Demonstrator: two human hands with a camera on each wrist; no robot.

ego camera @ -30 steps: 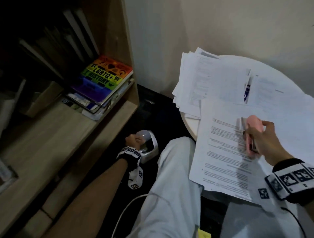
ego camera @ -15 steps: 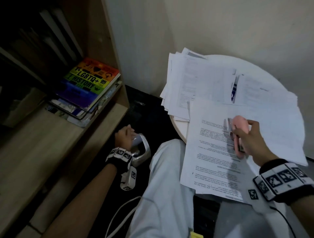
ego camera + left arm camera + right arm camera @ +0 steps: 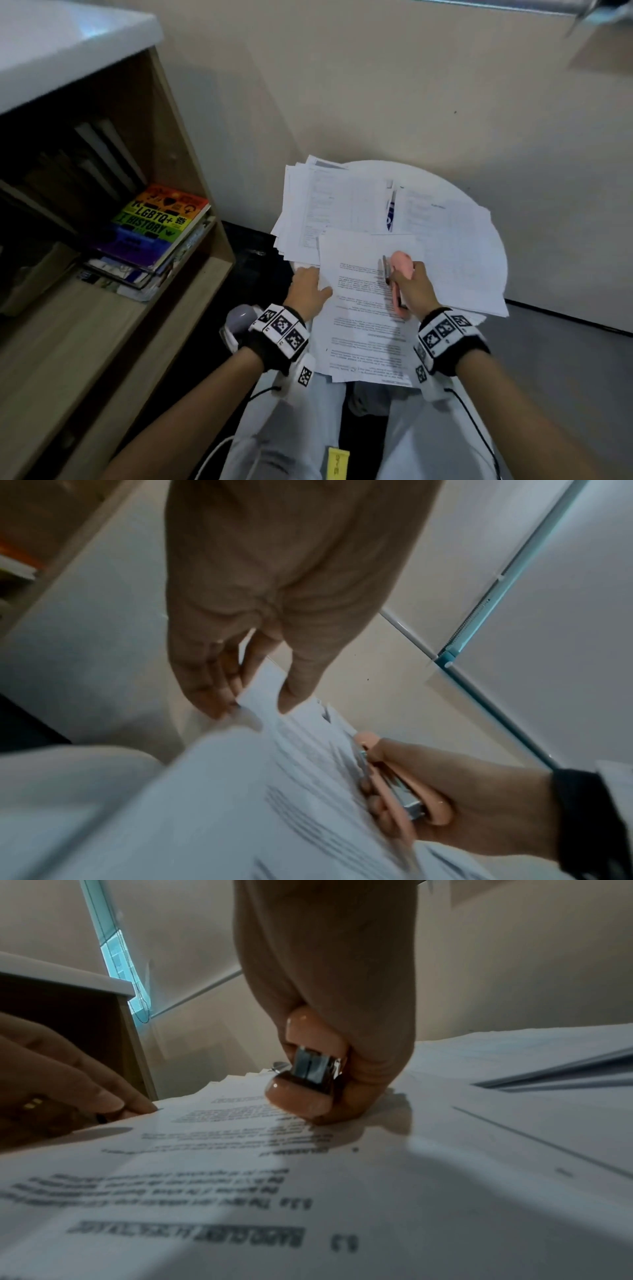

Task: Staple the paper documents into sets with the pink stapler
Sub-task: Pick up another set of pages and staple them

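Gripping the pink stapler (image 3: 400, 274) in the right hand (image 3: 411, 291), resting on the top printed sheet (image 3: 363, 308).
Left hand (image 3: 306, 291) is pinching that sheet's left edge between thumb and fingers (image 3: 209, 685). The sheet is lying over the spread paper documents (image 3: 329, 205) on the round white tabletop (image 3: 428, 174) and overhanging its near edge; a blue-white pen (image 3: 390, 212) is lying among them. Wooden bookshelf (image 3: 191, 154) at left is holding a flat stack of books, rainbow book (image 3: 154, 222) on top.
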